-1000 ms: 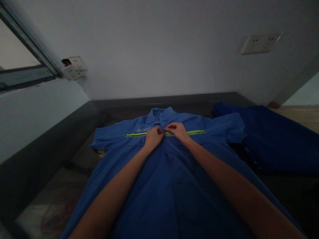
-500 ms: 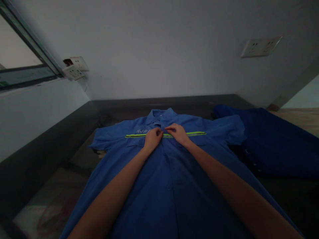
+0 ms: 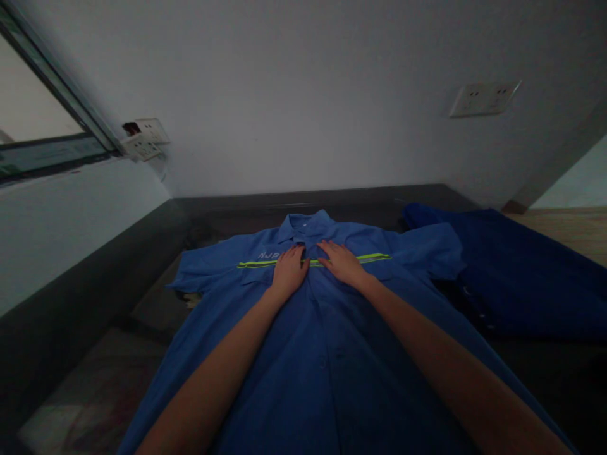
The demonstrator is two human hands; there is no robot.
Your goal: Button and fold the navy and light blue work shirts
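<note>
A blue short-sleeved work shirt (image 3: 284, 354) lies spread out face up, its collar pointing toward the wall. Across its chest runs a yellow-green reflective stripe (image 3: 256, 263), with pale lettering above the left part. My left hand (image 3: 290, 270) rests flat on the chest just left of the front placket, fingers stretched out. On the other side of the placket my right hand (image 3: 345, 262) lies on the stripe, its fingers spread. Both hands touch the cloth without gripping it. Lower down, the placket's edges lie close together.
A darker blue pile of cloth (image 3: 531, 278) lies to the right, partly beside the shirt's sleeve. Behind the shirt runs the dark raised edge (image 3: 294, 201) of the surface, against a pale wall. Wall sockets (image 3: 484, 99) sit at right, more sockets (image 3: 141, 146) at left near a window frame.
Both hands have gone from pinching at the placket near the stripe to lying flat with fingers spread on the chest. The view has tilted slightly upward.
</note>
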